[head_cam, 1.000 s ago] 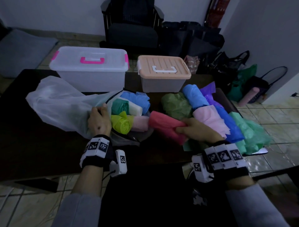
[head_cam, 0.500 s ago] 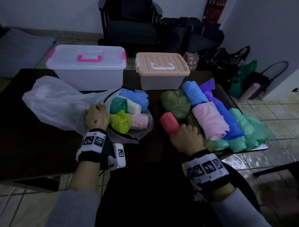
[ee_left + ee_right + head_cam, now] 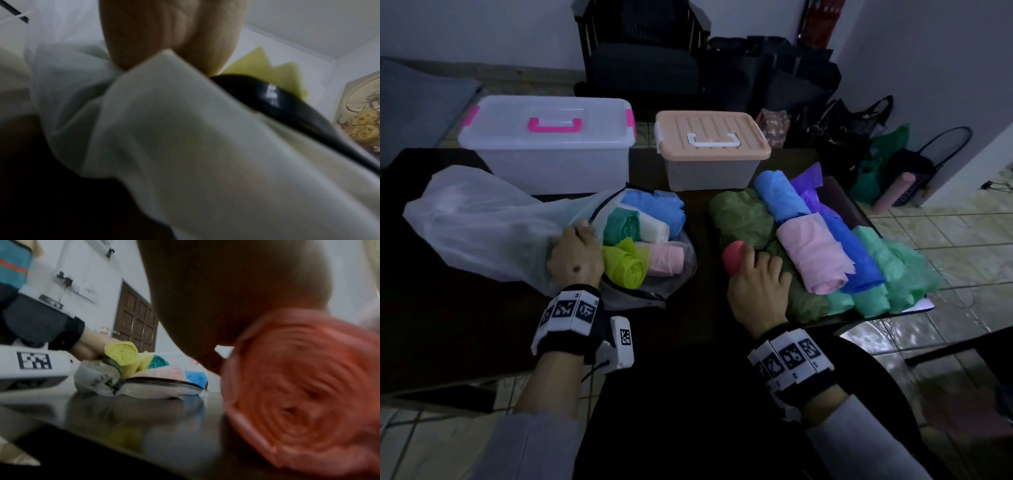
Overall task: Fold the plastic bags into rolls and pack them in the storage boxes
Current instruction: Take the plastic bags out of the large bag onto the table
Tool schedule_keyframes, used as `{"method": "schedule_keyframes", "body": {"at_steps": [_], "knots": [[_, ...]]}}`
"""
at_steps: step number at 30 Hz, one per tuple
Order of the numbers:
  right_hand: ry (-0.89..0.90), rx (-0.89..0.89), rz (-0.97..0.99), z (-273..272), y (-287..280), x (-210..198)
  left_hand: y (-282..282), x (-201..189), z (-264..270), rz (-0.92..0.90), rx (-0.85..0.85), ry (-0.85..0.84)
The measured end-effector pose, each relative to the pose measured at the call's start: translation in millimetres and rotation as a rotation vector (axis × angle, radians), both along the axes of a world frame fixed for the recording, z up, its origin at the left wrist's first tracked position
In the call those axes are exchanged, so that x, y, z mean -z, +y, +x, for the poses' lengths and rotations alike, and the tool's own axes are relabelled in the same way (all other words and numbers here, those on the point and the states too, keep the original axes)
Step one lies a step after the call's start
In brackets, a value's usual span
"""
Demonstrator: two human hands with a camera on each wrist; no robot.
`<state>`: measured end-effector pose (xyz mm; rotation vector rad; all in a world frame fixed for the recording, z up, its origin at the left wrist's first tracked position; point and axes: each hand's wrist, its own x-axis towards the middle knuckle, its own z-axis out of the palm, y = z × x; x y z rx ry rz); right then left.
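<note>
Head view: right hand (image 3: 756, 287) grips red roll (image 3: 734, 257), now pulled back from mesh pouch (image 3: 681, 274) to rest beside unfolded pile. Left hand (image 3: 575, 255) still clutches pouch rim. Both storage boxes lidded; packing pending.

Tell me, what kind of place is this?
Probably a room in a home: a dark armchair stands against the wall, bags sit on a tiled floor, and a wooden panelled door shows behind.
</note>
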<state>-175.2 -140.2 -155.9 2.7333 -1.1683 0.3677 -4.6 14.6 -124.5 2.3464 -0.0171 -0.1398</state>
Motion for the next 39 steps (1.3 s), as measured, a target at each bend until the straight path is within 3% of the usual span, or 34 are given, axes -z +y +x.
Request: {"method": "schedule_keyframes", "body": {"at_steps": [3,7,9,16,19,21,24,28,35,39], "knots": [[0.089,0.089,-0.049,-2.9,-7.4,0.4,0.3,1.0,1.4,0.001,-0.008,0.003],[0.07,0.123,0.001,-5.2,-11.6,4.0,-1.2,2.1,1.5,0.01,-0.006,0.006],[0.006,0.113,0.031,-4.5,-10.2,5.7,-1.2,1.9,0.9,0.011,-0.009,0.015],[0.082,0.059,0.069,-6.3,-10.8,17.5,0.9,3.3,1.5,-0.008,-0.006,0.02],[-0.032,-0.008,0.049,5.5,-2.6,-1.3,3.5,3.6,0.8,-0.034,-0.005,0.017],[-0.202,-0.266,0.226,20.1,10.0,-17.5,5.4,4.1,0.4,-0.064,-0.007,0.007],[-0.185,-0.545,0.669,50.9,38.9,-41.7,10.7,7.5,2.7,-0.109,0.013,-0.01],[-0.011,-0.505,1.0,95.8,73.9,-45.8,18.1,6.6,8.3,-0.142,0.066,0.016],[0.24,-0.49,1.006,119.9,72.4,-53.7,28.2,4.9,17.7,-0.377,0.075,0.156],[0.202,-0.312,1.219,119.3,47.1,-64.5,24.8,8.6,20.6,-0.526,0.057,0.295]]}}
